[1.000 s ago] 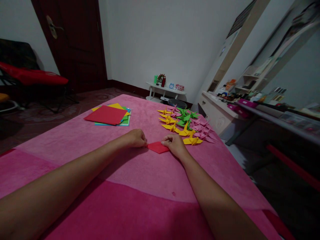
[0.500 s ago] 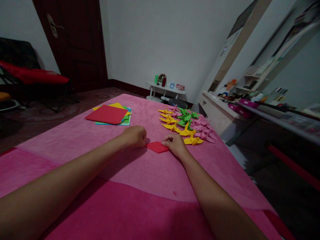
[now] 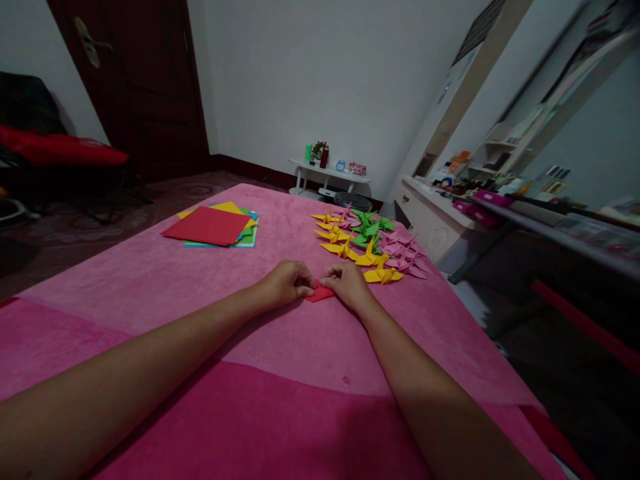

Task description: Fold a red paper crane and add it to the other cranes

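Note:
A small folded piece of red paper lies on the pink cloth between my hands, its upper part partly hidden by my fingers. My left hand is closed at the paper's left side, thumb and fingers pinching its edge. On the other side my right hand pinches the upper right part of the same paper. The fingertips of both hands are close together. Just beyond my right hand stand several folded paper cranes, among them a yellow crane, green cranes and pink cranes.
A stack of coloured paper squares, with a red sheet on top, lies at the far left of the pink-covered surface. Beyond its far edge stands a small white table. A cluttered dresser is on the right, a red chair on the left.
My left hand has moved right, from the paper's left tip to near my right fingers, and now covers more of the paper. The view has shifted slightly.

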Action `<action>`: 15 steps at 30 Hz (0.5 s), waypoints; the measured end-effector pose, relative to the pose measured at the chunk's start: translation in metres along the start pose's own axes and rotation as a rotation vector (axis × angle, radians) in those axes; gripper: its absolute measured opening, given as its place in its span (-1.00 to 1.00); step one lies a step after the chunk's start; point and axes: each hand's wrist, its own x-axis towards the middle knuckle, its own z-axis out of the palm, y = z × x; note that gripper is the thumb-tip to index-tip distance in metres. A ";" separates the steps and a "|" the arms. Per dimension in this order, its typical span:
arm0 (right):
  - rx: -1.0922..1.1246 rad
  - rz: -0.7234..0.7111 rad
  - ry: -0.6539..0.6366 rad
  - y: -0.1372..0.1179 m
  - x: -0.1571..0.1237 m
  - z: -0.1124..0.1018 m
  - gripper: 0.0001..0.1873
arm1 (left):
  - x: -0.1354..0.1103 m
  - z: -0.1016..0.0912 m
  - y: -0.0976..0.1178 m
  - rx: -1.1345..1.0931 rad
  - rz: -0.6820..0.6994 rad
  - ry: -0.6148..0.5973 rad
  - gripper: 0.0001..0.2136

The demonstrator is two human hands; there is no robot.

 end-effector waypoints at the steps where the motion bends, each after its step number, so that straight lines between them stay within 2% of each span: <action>1: -0.001 0.002 0.000 -0.001 0.000 -0.001 -0.91 | 0.000 0.000 -0.002 -0.005 -0.011 0.014 -0.87; 5: 0.007 0.020 -0.063 -0.002 0.002 -0.006 -0.91 | 0.000 0.001 -0.008 0.023 0.018 0.041 -0.81; 11: 0.079 0.122 -0.207 -0.004 0.001 -0.027 -0.91 | 0.002 -0.001 -0.012 0.074 0.112 -0.043 -0.75; 15: -0.007 0.185 -0.226 -0.012 0.000 -0.044 -0.91 | 0.003 -0.002 -0.010 0.075 0.115 -0.066 -0.73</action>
